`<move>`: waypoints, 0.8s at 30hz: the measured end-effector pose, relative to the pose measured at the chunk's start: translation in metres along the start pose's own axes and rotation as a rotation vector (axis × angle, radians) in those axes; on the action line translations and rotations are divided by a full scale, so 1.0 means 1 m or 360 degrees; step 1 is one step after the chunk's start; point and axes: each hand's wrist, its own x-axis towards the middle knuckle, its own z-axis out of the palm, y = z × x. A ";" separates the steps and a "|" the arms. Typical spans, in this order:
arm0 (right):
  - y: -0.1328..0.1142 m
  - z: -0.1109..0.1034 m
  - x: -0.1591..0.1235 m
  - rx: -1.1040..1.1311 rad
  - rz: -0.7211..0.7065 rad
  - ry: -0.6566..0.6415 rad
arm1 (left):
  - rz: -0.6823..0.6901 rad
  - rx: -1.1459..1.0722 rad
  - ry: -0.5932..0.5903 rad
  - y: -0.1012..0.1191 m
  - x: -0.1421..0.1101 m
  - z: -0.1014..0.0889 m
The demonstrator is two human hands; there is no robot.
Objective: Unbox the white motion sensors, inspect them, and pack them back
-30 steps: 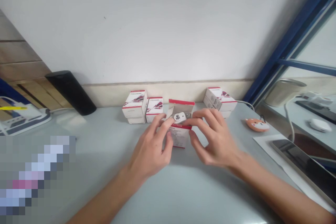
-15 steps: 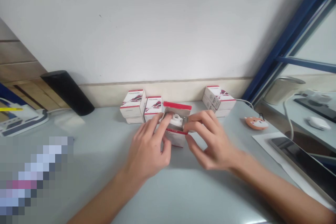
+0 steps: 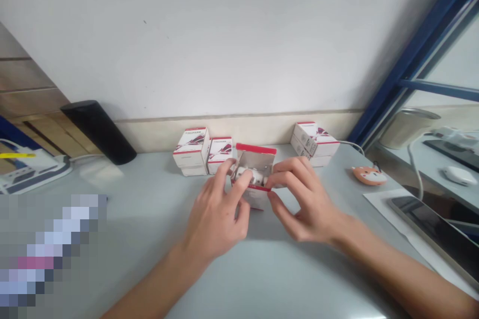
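Observation:
A small white-and-red cardboard box (image 3: 258, 193) stands on the table between my hands, its lid flap raised at the back. Inside it lies a white plastic part (image 3: 258, 176), partly covered by fingers; its kind is unclear. My left hand (image 3: 219, 214) grips the box's left side, with the index finger reaching over the rim onto the white part. On the right, my right hand (image 3: 305, 202) has its fingers closed at the box's right front edge, fingertips at the rim.
Similar closed boxes are stacked at the back left (image 3: 192, 152) and back right (image 3: 316, 143). A black cylinder (image 3: 99, 132) leans at left. An orange animal-shaped item (image 3: 369, 175) and a phone (image 3: 430, 229) on white paper are at right.
My left index finger has moved right and down onto the white part, which now sits lower in the box. The right hand keeps its place at the box's edge. The view has shifted slightly.

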 end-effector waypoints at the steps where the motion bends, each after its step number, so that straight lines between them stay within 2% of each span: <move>1: 0.000 0.000 0.000 0.0007 0.0009 0.0008 | -0.0020 0.0005 -0.0029 0.001 0.000 -0.001; 8: 0.004 0.001 -0.001 -0.0030 0.0053 0.0020 | -0.0118 0.0017 -0.0117 0.004 0.002 -0.003; 12: 0.005 0.000 0.001 -0.0117 0.0110 -0.0068 | -0.0152 0.0028 -0.0128 0.003 0.004 -0.002; 17: 0.004 -0.002 0.003 -0.0133 0.0141 -0.0091 | -0.0114 0.0052 -0.0096 0.004 0.007 -0.004; 21: 0.003 -0.003 0.003 -0.0091 0.0083 -0.0081 | -0.0113 0.0066 -0.0060 0.006 0.006 -0.005; 24: 0.003 -0.004 0.003 -0.0013 0.0059 -0.0094 | -0.0141 -0.0058 -0.0066 0.006 0.003 -0.006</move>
